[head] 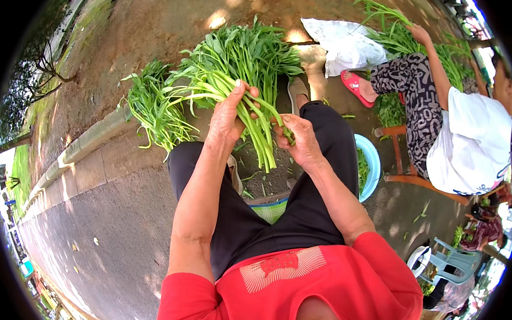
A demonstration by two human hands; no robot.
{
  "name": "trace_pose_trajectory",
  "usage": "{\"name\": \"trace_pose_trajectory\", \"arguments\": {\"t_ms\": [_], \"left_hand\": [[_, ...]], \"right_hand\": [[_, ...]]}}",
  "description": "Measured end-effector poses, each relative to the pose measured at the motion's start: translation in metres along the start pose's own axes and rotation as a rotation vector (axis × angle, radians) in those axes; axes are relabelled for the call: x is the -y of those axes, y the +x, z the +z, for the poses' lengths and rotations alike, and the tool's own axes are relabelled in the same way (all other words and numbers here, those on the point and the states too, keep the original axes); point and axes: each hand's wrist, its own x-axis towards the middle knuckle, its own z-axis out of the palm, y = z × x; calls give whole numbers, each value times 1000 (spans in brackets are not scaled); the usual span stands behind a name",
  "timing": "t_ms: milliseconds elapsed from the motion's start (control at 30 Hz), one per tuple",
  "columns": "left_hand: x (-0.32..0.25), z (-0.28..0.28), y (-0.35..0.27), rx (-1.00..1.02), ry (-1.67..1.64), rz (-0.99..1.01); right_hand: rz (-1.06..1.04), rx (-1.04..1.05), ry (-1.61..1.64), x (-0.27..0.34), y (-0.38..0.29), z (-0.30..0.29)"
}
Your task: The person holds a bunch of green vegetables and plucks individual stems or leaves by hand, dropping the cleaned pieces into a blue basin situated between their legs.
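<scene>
A bunch of green leafy vegetable stems (pixel 262 147), which look like water spinach, is gripped in my left hand (pixel 229 114) above my knees. Its cut ends point down toward my lap. My right hand (pixel 299 137) pinches the lower end of one stem at the bunch's right side. Just beyond my hands lies a large heap of the same leafy greens (pixel 246 50) on the ground. To its left, a smaller pile of greens (pixel 152 104) rests by the curb near my left knee.
A light blue basin (pixel 372 166) with greens inside stands beside my right leg. Right of it, another person (pixel 471 139) sits on a wooden chair (pixel 397 155), holding greens. A white sack (pixel 345 44) lies ahead. A stone curb (pixel 82 145) runs along the left.
</scene>
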Motion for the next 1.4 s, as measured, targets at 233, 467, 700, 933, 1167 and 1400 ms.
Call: {"name": "trace_pose_trajectory", "arguments": {"t_ms": [233, 467, 700, 933, 1167, 1400], "left_hand": [[4, 4, -1, -11, 64, 43], [4, 11, -5, 3, 121, 52], [8, 16, -8, 19, 250, 56], [3, 10, -6, -85, 205, -25], [-31, -16, 2, -74, -110, 96], [-20, -10, -1, 7, -64, 62]], "right_hand": [[-75, 87, -127, -4, 1, -1], [-104, 18, -152, -3, 1, -7], [-44, -80, -374, -4, 5, -10], [-430, 143, -956, -1, 11, -8], [-185, 612, -693, -18, -29, 8], [-17, 45, -87, -3, -2, -7]]}}
